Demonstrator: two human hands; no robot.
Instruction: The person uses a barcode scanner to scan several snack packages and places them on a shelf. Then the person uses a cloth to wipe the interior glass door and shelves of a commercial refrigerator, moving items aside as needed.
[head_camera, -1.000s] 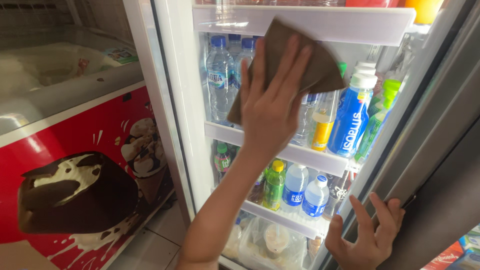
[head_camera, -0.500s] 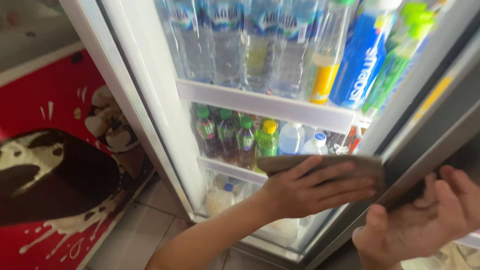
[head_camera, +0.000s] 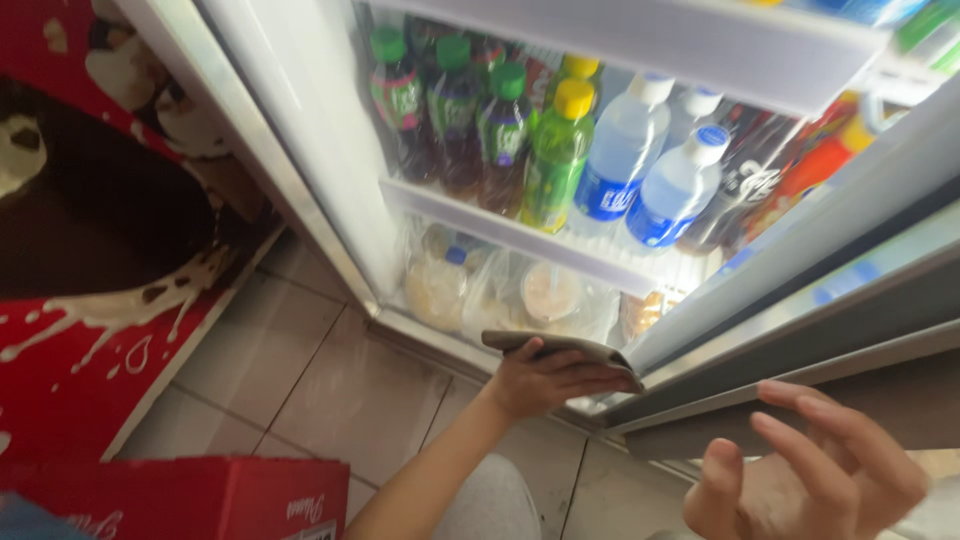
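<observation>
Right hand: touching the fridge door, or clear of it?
Apart. The head view shows the right hand open, palm up, below the glass fridge door, with a gap above its fingertips. The left hand holds the brown cloth.

Bottles on shelf inside fridge; bags below; freezer left; box front-left.
</observation>
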